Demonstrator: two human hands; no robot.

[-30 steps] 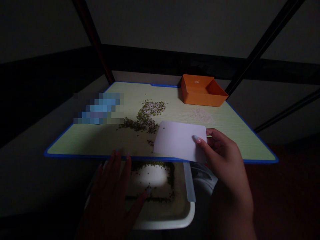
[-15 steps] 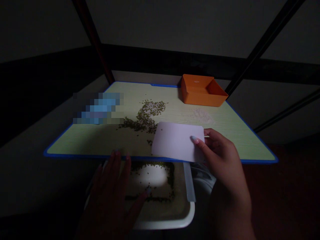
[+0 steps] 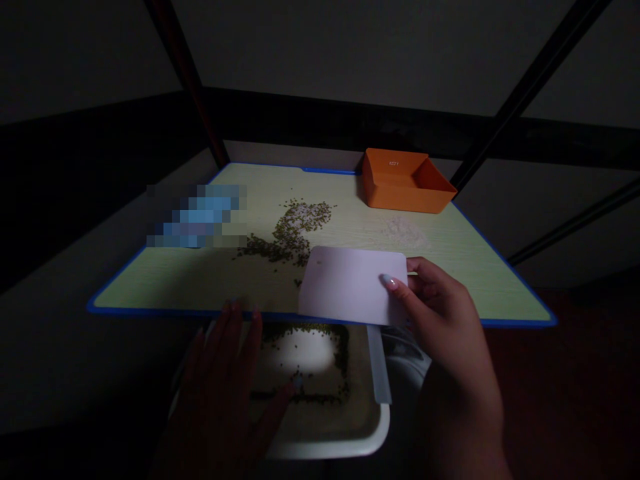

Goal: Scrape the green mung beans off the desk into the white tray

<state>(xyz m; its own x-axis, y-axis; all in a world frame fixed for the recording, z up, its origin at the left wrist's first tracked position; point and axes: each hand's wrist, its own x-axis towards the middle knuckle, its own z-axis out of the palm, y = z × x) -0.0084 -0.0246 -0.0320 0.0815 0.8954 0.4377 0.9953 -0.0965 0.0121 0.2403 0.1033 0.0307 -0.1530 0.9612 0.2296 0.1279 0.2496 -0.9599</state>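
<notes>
My right hand (image 3: 445, 307) pinches a white card (image 3: 350, 283) by its right end, thumb on top. The card is tilted over the front edge of the board, and one small speck lies near its upper left corner. Just beyond it, small dark green beans or seeds (image 3: 293, 230) are scattered on the table board (image 3: 210, 283). My left hand (image 3: 225, 373) is open, fingers spread, over the left side of a white tub (image 3: 383, 427) below the board edge; the fingertips are near that edge. More of the same green grains (image 3: 343, 363) lie in the tub.
An orange open box (image 3: 407, 193) stands at the back right of the board. In front of it lies a patch of pale grains or powder (image 3: 403, 231). A blurred-out blue object (image 3: 203, 217) is at the left. Dark wall panels surround the board.
The card has shifted slightly left and toward me, its left end lower, in my right hand. My left hand has stayed put.
</notes>
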